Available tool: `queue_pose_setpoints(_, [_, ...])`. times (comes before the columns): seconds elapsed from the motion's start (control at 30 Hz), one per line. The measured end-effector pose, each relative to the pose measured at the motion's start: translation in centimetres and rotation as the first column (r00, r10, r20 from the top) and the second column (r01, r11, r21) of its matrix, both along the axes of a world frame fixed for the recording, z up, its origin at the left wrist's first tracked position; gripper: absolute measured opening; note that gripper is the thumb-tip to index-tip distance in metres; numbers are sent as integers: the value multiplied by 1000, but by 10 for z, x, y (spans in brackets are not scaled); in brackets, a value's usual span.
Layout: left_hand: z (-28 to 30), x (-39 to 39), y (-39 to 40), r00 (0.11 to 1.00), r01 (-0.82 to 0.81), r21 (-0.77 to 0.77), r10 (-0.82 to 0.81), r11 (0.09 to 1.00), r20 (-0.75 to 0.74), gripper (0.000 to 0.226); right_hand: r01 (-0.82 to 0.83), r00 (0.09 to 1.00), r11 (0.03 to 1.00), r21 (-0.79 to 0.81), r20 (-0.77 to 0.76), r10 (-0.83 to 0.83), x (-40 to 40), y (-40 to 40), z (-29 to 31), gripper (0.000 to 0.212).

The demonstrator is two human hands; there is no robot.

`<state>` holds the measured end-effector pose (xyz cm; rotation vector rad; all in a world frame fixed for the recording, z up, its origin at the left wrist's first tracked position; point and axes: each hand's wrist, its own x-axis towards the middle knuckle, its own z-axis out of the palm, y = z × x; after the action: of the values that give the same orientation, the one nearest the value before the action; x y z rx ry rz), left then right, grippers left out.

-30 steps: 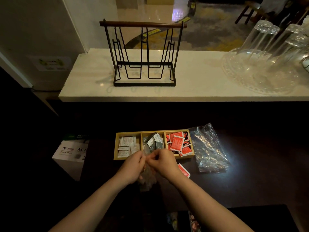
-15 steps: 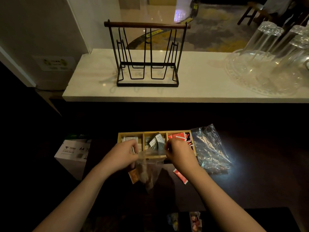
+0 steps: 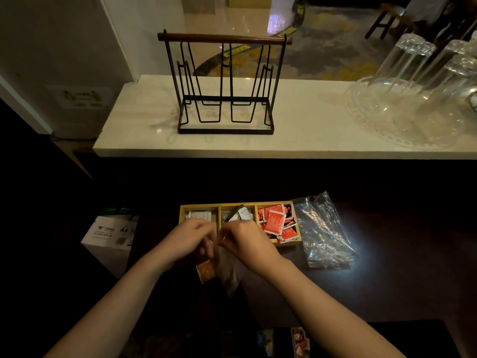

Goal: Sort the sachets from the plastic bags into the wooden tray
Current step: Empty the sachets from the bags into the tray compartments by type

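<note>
Paper box point(image 3: 109, 235): it sits off to your far left, beside the dark table, clear of the work.
Left hand point(image 3: 187, 240): your fingers pinch one side of the small plastic bag's mouth, probably to steady it while it opens.
Small plastic bag point(image 3: 228, 267): it hangs between your hands just in front of the tray, so sachets have a short way to go.
Orange sachet point(image 3: 206, 272): it shows low at the bag's left side; inside or behind it, you cannot tell.
Right hand point(image 3: 249, 244): it grips the opposite edge of the bag's mouth, pulling against your left.
Wooden tray point(image 3: 276, 204): white sachets left, grey ones middle, red sachets point(image 3: 276, 222) right.
Empty plastic bag point(image 3: 322, 233): it lies crumpled, touching the tray's right end.
</note>
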<state>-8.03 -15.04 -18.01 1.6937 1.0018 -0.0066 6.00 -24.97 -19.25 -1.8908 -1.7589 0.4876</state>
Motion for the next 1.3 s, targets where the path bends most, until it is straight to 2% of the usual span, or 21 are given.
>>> queue_pose_setpoints(0.1, [-28,-7,-3,949,-314,-160,313,936,-35,40,-26,998,999,35,-56,28,5,5,10,15])
queue_pose_setpoints(0.17, [-47,-13,-13,911,-411,-211,399,887,-100,36,-31,994,996,85,-102,40,6,9,23,16])
queue_pose_setpoints(0.23, [-60,-17,-26,894,-443,-400,431,802,-125,47,-22,988,991,135,-150,43,7,17,37,16])
queue_pose_setpoints(0.33, [-72,-20,-37,855,-384,-748,515,541,-67,62,-1,967,987,164,-253,43,9,27,56,17])
queue_pose_setpoints(0.4, [-73,-19,-35,812,-365,-787,583,497,-8,58,32,945,986,165,-327,24,13,31,62,16])
queue_pose_setpoints(0.5, [-67,-17,-29,743,-500,-639,668,584,28,44,119,928,977,179,-369,-45,24,36,63,13])
queue_pose_setpoints(0.67, [-63,-27,-14,700,-645,-311,703,698,126,32,160,952,982,105,-279,-125,41,46,50,14])
queue_pose_setpoints(0.77, [-62,-39,-2,658,-727,-121,736,676,162,34,136,968,990,28,-217,-126,44,52,40,11])
queue_pose_setpoints(0.9, [-60,-56,13,623,-774,36,752,632,215,34,126,965,990,-59,-225,-136,37,57,26,6])
queue_pose_setpoints(1.07, [-53,-74,30,688,-721,256,707,643,164,39,127,928,984,-125,-337,-162,25,61,7,11])
queue_pose_setpoints(1.2, [-38,-75,36,683,-713,326,720,621,122,35,136,861,966,-219,-456,-224,18,63,-16,14])
queue_pose_setpoints(1.3, [-25,-69,37,675,-711,386,724,588,142,34,122,836,959,-257,-494,-239,9,63,-34,15])
